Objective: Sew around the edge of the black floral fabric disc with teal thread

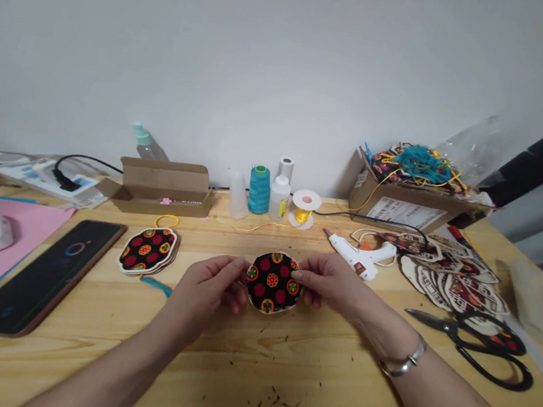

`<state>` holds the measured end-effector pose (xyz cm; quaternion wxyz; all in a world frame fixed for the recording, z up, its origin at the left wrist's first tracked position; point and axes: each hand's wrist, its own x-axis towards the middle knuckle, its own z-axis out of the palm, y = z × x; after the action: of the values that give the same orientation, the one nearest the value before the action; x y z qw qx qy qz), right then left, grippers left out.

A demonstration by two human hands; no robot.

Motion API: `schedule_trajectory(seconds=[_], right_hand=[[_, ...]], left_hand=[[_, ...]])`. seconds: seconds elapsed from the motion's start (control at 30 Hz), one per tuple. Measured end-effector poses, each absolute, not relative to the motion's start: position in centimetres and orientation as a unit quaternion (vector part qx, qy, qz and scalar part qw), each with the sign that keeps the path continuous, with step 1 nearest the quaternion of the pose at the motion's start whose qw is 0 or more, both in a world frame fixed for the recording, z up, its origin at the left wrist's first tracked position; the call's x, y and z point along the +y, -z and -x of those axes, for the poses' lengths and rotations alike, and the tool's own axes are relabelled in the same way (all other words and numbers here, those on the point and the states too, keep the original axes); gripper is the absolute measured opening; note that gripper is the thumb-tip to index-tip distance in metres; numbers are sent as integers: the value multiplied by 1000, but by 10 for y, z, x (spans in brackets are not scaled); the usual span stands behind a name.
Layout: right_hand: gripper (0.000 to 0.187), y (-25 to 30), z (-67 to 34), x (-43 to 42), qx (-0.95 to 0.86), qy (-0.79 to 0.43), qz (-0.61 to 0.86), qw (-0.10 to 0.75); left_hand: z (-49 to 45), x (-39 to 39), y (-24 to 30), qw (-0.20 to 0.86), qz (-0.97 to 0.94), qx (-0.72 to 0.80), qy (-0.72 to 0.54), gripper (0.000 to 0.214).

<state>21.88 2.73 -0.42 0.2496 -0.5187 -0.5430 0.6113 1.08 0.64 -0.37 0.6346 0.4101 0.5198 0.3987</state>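
Observation:
A round black fabric-covered disc (273, 295) with red dots and orange and green flowers is held up over the table's middle. My left hand (213, 284) pinches its left edge between thumb and fingers. On the opposite edge, my right hand (329, 280) grips it, thumb on the patterned face and fingers behind. Left of my hands lies a small stack of scalloped, pale-edged pieces (148, 250) in the same fabric, with a yellow loop above and a teal tassel (157, 286) below.
A glue gun (358, 255), black scissors (479, 340) and a pile of patterned cut-outs (448, 272) lie right. Behind stand teal thread (258, 189), a yellow cord spool (305, 209) and cardboard boxes (166, 179). A phone (44, 276) lies left. Dark scraps dot the wooden table (206, 383).

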Motion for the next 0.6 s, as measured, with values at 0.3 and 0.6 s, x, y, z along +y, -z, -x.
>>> schedule_trajectory(seconds=[0.3, 0.6], right_hand=[[18, 4, -219, 28, -537, -617, 520, 246], [17, 6, -219, 28, -535, -615, 523, 248]], left_hand=[[-13, 7, -2, 588, -446, 575, -354, 17], [-10, 6, 3, 613, -441, 540, -373, 22]])
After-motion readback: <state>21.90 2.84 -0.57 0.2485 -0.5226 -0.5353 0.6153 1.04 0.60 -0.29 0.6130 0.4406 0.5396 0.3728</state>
